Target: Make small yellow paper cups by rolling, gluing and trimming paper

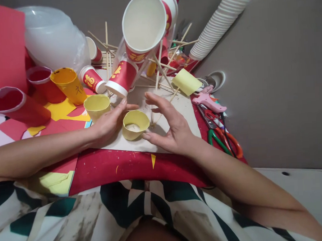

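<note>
A short yellow paper ring (pixel 134 134) stands on the pale board, between my hands. My right hand (pixel 174 128) curves open at its right, thumb tip at or very near its wall and fingers spread. On the other side, my left hand (pixel 112 121) has its fingers stretched out; its fingertips are just below a tilted red paper cup (pixel 123 74) with a gold character. A second yellow paper ring (pixel 95 108) is behind my left wrist, partly hidden. Above rises a large red-and-white paper cup (pixel 144 22), mouth toward me, among wooden sticks (pixel 160 68).
Red cups (pixel 32 113) and an orange cup (pixel 70 84) stand at left over coloured paper scraps. Scissors (pixel 227 140) and a pink glue gun (pixel 210 101) lie at right. A tall stack of paper cups (pixel 222 23) leans by the wall. A yellow paper piece (pixel 187 81) sits near the sticks.
</note>
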Demonstrator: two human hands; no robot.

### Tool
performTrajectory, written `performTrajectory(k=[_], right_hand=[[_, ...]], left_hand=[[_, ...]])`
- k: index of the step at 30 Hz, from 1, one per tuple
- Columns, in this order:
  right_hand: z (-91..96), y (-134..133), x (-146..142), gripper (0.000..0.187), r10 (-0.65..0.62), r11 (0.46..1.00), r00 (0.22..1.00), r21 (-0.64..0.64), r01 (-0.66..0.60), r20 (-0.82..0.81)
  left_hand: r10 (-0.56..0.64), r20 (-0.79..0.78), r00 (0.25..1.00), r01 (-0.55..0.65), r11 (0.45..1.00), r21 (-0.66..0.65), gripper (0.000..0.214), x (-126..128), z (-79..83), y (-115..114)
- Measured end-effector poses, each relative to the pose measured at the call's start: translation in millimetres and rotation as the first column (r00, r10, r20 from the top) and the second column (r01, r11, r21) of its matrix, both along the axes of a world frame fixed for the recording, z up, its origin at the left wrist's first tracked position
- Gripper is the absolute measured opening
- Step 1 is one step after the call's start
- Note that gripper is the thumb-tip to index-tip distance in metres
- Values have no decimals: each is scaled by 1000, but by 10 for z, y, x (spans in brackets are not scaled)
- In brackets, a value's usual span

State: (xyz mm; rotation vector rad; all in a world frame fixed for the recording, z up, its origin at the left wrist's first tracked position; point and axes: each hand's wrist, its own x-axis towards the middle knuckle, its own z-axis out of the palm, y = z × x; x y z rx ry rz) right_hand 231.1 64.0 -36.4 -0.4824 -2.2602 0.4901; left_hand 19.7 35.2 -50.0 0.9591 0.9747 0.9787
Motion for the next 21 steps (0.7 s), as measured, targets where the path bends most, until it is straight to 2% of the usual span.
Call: performTrajectory(k=[3,5,8,10,16,21], right_hand=[[-100,-21,-20,88,15,999,999,48,-13,-29],[-178,-29,-33,91,29,998,999,54,-27,-34],[-275,-43,-44,94,45,999,998,-19,-46,-37],[-319,-63,-49,95,53,996,998,-77,-56,-43],[-417,-120,-59,98,91,981,994,-165,-100,-63],[-491,-110,-69,98,114,969,986,-204,-138,-125]], left_hand=[[-74,3,997,74,995,65,64,-102,34,-79],[-140,-152,978,166,971,170,67,-187,57,-117],[-186,-396,899,308,912,271,96,-264,61,-150],[-181,-465,867,348,887,303,112,-251,24,-161],[-61,-469,881,280,867,413,110,-90,-184,-169],[0,-502,865,259,857,446,112,-76,-234,-176]])
